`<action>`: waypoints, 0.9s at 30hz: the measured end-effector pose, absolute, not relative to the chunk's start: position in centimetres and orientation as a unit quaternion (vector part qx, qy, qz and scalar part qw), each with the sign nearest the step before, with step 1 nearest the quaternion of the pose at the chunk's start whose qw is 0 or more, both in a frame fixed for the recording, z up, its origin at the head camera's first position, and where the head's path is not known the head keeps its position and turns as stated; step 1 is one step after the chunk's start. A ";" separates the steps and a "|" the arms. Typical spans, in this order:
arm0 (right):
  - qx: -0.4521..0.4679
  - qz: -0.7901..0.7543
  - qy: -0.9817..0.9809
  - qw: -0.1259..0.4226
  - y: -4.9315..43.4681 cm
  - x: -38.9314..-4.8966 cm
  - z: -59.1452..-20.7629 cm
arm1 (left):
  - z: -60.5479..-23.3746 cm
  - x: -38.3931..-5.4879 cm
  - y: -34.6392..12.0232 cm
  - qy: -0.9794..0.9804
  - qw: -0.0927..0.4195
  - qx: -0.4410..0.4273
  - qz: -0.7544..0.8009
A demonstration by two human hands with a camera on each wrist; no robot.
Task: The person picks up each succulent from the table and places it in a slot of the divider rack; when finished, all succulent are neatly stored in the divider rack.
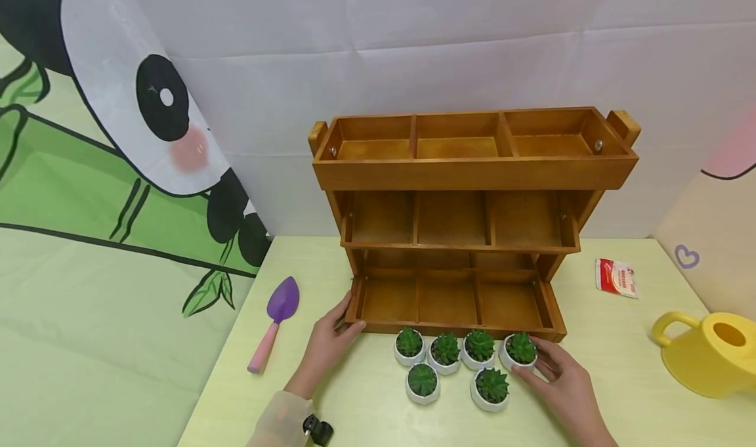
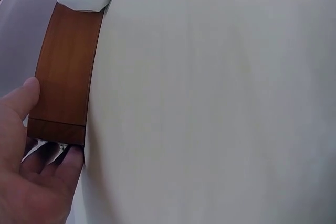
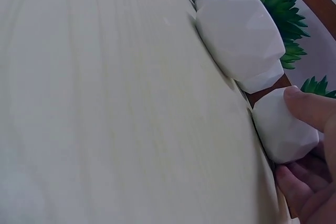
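A brown wooden three-tier plant stand (image 1: 472, 175) stands on the table, each tier split into three compartments. My left hand (image 1: 327, 343) grips the front left corner of its bottom tier (image 2: 65, 72), the thumb on one face and the fingers round the end. At the right, my right hand (image 1: 561, 380) pinches a small potted succulent (image 1: 521, 350) by its white faceted pot (image 3: 283, 127), in front of the bottom tier's right end. Several more potted succulents (image 1: 444, 351) cluster to its left, including two in a nearer row (image 1: 422, 381).
A purple trowel (image 1: 283, 300) with a pink handle lies left of my left hand. To the right are a red and white packet (image 1: 616, 278) and a yellow watering can (image 1: 709, 355). A pale cloth (image 1: 413, 60) hangs behind the stand.
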State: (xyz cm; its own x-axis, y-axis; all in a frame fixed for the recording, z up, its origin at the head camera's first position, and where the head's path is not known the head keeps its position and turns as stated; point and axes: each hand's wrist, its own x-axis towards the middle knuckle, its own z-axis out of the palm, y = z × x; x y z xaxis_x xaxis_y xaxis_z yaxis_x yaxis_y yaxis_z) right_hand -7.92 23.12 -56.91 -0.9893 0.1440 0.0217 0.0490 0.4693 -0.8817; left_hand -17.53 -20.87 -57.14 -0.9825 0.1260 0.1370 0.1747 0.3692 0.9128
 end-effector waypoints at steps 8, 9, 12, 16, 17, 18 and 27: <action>-0.055 0.505 -0.860 0.052 23.4 -7.5 -55.7 | -57.3 -17.6 -20.9 -0.828 0.025 -0.091 -0.553; -0.053 0.505 -0.860 0.055 23.5 -7.5 -55.5 | -57.2 -17.6 -20.9 -0.828 0.025 -0.091 -0.553; -0.040 0.512 -0.855 0.071 23.5 -7.6 -54.7 | -57.1 -17.5 -20.8 -0.830 0.022 -0.087 -0.550; -0.020 0.522 -0.847 0.098 23.5 -8.1 -53.7 | -57.0 -17.5 -20.8 -0.830 0.018 -0.086 -0.550; -0.017 0.523 -0.846 0.103 23.4 -8.2 -53.4 | -57.0 -17.5 -20.8 -0.830 0.017 -0.085 -0.551; -0.015 0.523 -0.846 0.106 23.4 -8.4 -53.2 | -56.9 -17.5 -20.8 -0.829 0.017 -0.086 -0.552; -0.021 0.544 -0.832 0.106 23.5 -9.6 -52.1 | -57.0 -17.5 -20.8 -0.829 0.017 -0.088 -0.552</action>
State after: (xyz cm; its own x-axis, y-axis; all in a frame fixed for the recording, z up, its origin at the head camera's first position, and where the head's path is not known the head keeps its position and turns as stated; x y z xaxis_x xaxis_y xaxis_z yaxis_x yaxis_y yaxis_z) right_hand -9.64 23.46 -52.09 -0.9768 0.1500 0.1526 -0.0795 0.4079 -0.9096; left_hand -17.52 -20.82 -56.99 -0.9839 0.1267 0.1261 0.1653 0.3759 0.9118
